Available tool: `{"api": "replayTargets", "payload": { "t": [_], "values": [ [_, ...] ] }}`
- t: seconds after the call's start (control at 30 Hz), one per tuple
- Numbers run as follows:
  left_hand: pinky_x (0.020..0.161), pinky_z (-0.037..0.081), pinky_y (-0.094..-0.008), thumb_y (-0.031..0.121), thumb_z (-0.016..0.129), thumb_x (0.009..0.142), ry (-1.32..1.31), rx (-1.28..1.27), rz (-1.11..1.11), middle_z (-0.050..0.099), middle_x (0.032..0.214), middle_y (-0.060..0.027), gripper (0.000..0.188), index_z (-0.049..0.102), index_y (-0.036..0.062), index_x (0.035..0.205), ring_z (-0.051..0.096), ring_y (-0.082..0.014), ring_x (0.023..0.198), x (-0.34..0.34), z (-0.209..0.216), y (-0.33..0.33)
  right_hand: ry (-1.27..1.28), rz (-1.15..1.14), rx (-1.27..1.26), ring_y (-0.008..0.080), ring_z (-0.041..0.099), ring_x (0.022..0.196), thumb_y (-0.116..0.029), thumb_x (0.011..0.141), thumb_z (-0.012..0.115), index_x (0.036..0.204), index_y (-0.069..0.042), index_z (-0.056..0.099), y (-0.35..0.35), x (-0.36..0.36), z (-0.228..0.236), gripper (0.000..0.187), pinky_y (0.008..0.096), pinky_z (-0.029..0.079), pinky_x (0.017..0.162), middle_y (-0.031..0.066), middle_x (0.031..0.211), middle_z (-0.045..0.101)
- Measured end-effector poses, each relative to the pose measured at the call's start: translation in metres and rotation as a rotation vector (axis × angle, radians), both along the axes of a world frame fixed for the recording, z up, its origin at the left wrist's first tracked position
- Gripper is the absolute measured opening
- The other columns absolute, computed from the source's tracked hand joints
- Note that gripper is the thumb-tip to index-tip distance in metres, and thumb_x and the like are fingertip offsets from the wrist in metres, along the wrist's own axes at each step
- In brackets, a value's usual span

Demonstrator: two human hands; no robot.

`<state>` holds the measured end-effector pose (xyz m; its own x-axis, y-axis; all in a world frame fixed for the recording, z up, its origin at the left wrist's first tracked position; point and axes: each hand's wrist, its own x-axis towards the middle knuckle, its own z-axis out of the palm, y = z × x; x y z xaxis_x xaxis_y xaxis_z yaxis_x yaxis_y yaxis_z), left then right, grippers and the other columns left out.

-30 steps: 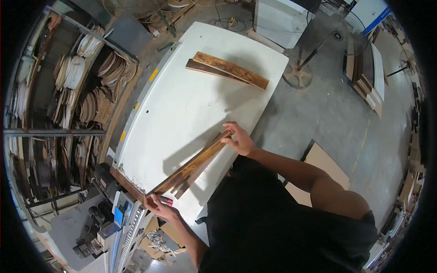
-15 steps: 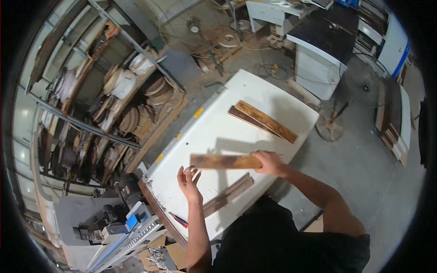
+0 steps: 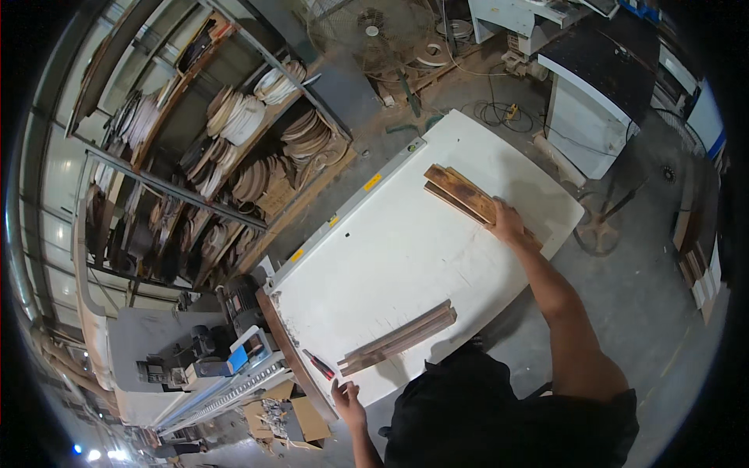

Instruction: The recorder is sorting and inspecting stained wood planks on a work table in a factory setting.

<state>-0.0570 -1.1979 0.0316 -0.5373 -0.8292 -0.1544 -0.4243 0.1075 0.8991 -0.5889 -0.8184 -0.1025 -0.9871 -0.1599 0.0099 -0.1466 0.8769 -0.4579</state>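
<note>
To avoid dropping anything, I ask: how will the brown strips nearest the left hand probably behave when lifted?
The brown strips look long and straight, so probably stiff. They lie flat on the white table, so rolling seems unlikely. Several lie together, seemingly loose, so they might slide apart.

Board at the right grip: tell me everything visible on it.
The board is long, narrow and flat, warm brown with darker blotches, and looks like wood. It slants from upper left to lower right in the head view, over the far part of the white table, overlapping similar boards. The right grip is on it toward the lower-right end, hiding part. Whether it rests fully on those below is unclear.
</note>
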Motion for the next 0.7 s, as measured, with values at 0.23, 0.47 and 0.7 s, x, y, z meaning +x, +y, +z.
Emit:
{"api": "replayTargets", "payload": {
  "t": [0.23,0.47,0.7],
  "values": [
    [0.088,0.058,-0.0357,0.023,0.067,0.106,-0.027,-0.031,-0.018,0.067,0.120,-0.0164,0.061,0.039,-0.0033,0.154,0.070,-0.0221,0.098,0.008,0.008,0.003,-0.167,0.018,0.106,0.0402,0.043,0.147,-0.052,0.067,0.094,0.162,0.005,0.021,-0.058,-0.035,0.044,0.132,0.0511,0.036,0.121,0.0260,0.155,0.047],
    [0.087,0.056,-0.0370,0.016,0.069,0.100,-0.201,-0.264,-0.246,0.071,0.117,-0.0181,0.068,0.037,-0.0042,0.157,0.071,-0.0237,0.097,-0.015,0.035,0.014,-0.047,-0.108,0.174,0.0313,0.060,0.124,-0.032,0.069,0.092,0.131,-0.007,0.060,-0.084,-0.051,0.006,0.074,0.0475,0.052,0.101,0.0111,0.129,0.060],
    [0.084,0.057,-0.0368,0.017,0.070,0.100,-0.223,-0.198,-0.294,0.070,0.119,-0.0192,0.069,0.037,-0.0048,0.157,0.071,-0.0237,0.097,-0.017,0.025,0.013,0.000,-0.032,0.279,0.0347,0.066,0.115,-0.014,0.082,0.076,0.138,-0.001,0.055,-0.072,-0.051,-0.004,0.061,0.0495,0.054,0.097,0.0166,0.127,0.066]
  ]
}}
